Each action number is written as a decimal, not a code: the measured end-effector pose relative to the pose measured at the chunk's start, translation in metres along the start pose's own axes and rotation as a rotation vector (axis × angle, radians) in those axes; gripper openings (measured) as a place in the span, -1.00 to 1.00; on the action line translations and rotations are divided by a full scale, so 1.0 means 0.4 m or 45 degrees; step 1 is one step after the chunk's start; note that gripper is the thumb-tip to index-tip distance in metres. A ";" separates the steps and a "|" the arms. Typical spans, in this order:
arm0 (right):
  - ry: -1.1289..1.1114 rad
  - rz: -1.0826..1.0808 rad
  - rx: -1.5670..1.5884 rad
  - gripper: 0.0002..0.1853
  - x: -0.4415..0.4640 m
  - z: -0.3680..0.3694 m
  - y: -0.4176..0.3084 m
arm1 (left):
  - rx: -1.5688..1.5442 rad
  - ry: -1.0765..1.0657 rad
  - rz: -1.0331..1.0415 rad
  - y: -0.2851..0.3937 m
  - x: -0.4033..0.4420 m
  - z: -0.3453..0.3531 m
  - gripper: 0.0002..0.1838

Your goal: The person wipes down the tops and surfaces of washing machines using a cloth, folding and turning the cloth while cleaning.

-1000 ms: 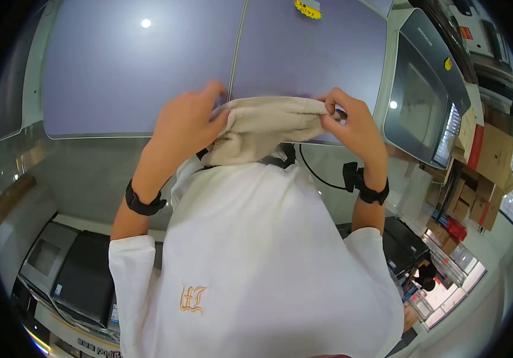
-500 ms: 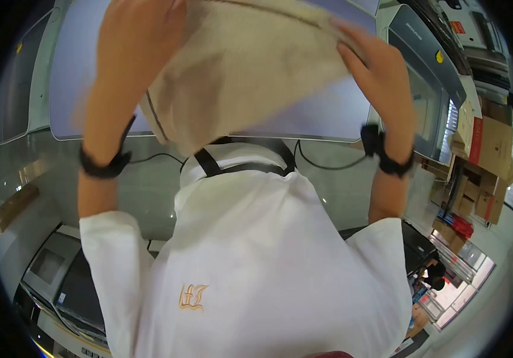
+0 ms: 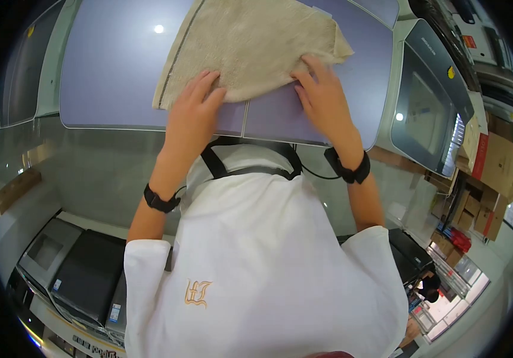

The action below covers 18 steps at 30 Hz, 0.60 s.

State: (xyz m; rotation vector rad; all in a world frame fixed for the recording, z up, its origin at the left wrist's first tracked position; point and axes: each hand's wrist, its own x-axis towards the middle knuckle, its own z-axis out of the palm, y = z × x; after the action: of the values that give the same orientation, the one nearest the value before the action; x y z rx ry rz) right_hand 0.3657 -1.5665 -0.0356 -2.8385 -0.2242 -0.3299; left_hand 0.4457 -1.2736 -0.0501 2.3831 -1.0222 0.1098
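Note:
A beige towel [image 3: 256, 45] with a dark stitched line along its left side lies on a bluish, glossy tabletop [image 3: 119, 65]. It looks spread out, with its right corner bunched up a little. My left hand [image 3: 197, 107] rests on the near left part of the towel, fingers apart and the thumb near the edge. On the right, my right hand [image 3: 325, 101] touches the near edge with slightly bent, parted fingers. The towel's far edge is cut off by the top of the view.
Grey machines with dark glass panels [image 3: 426, 107] flank the tabletop. Cardboard boxes [image 3: 498, 161] are stacked at the far right. More dark machines [image 3: 92, 271] stand behind at the lower left. A black cable [image 3: 319, 174] hangs by the near table edge.
The towel was held raised and moving between both hands; now it lies on the tabletop. Both hands have come lower and closer together, and their fingers have loosened onto the cloth.

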 end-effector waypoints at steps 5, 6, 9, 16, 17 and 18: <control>-0.045 0.079 0.100 -0.79 0.093 -0.012 0.042 | -0.221 -0.231 -0.441 -0.031 0.117 -0.068 -0.73; -0.147 0.203 0.219 -0.81 0.132 -0.068 0.048 | -0.509 -0.223 -0.555 -0.058 0.142 -0.067 -0.71; -0.155 0.335 -0.025 -0.86 0.203 -0.163 0.016 | -0.907 -0.183 -0.809 -0.105 0.179 -0.078 -0.67; 0.074 -0.199 0.071 -0.65 0.053 -0.104 -0.077 | -0.061 0.288 -0.248 -0.026 0.068 -0.049 -0.61; -0.071 -0.203 0.127 -0.64 0.027 -0.086 -0.114 | -0.039 0.259 -0.152 -0.017 0.046 -0.044 -0.57; -0.075 -0.210 0.139 -0.65 0.009 -0.066 -0.139 | -0.020 0.218 -0.091 -0.005 0.029 -0.041 -0.55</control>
State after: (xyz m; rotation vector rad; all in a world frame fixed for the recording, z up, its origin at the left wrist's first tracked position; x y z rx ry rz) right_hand 0.3536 -1.5209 0.0039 -2.7300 -0.4749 -0.2587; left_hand 0.4575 -1.2715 -0.0339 2.3473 -0.8540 0.2739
